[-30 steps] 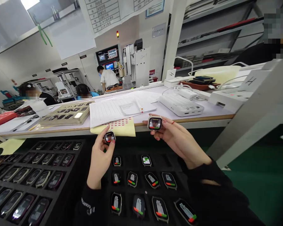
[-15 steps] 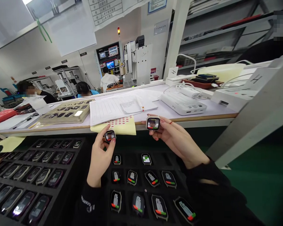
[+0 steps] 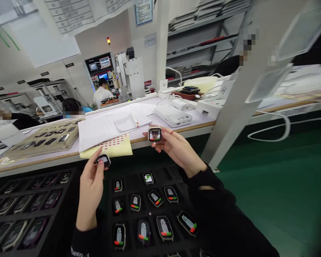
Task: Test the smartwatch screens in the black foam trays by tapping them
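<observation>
My right hand (image 3: 178,146) grips a smartwatch body (image 3: 154,135) by its edges, with a pale case and no strap. Its lit screen shows a picture above a red and green strip. Lower and to the left, my left hand (image 3: 92,182) pinches a second smartwatch body (image 3: 106,161), its thumb over part of the screen. Pale lines show on that screen. Beneath both hands lies a black foam tray (image 3: 132,217) with several lit smartwatches in its slots. One watch (image 3: 148,177) there has a white and green screen.
Another black foam tray (image 3: 59,214) with several dark-screened watches stands at left. On the shelf above are papers (image 3: 104,125), a yellow sheet (image 3: 123,146), a beige watch tray (image 3: 72,137) and a white power bank (image 3: 173,116). A metal post (image 3: 230,117) rises at right. Other people sit beyond.
The view has swung right, so everything sits farther left. The left watch's screen has gone from a picture to pale lines, and it is tilted more. Both hands keep their watches.
</observation>
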The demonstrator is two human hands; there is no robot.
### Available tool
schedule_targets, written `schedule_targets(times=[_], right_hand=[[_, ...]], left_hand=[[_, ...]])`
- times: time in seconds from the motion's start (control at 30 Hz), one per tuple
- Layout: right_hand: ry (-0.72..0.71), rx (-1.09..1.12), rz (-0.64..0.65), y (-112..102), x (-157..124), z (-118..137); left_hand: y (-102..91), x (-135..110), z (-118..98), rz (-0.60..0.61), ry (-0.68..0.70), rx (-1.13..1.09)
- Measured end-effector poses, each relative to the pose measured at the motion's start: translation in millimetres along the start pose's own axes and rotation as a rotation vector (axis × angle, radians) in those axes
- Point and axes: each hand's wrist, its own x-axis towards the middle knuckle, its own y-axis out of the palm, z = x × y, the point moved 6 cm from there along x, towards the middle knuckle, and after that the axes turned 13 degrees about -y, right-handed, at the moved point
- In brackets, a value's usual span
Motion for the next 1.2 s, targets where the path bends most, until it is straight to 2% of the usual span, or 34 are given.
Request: schedule_targets(times=[0.2,0.33,0.5,0.73,0.87,1.2], right_hand=[[-0.157,-0.134,-0.122,-25.2,4.7,31.5],[-0.193,-0.193,-0.142,-28.8,5.3,37.7],[-0.171,-0.187,-0.102,-18.8,18.1,32.6],[-0.133,-0.152,0.02,7.5,64.5,17.0],[-0.112,-0.124,0.065,14.3,82.7,5.1],[-0.125,-0.112,0.066,8.6,82.1,0.5]], left_hand=[[-0.5,1.1,1.1,-0.023,-0.035,0.063],[-0.1,1.7,-2.3,-0.01,-0.009,0.052],[-3.5,2.9,-4.5,0.012,-0.002,0.012],[-6.6,-1.9,-6.4,0.065,-0.011,-0.047],[-11.4,-3.4,-7.4,0.062,-0.005,-0.058],[-15.5,-3.8,-5.7,0.034,-0.011,-0.021]])
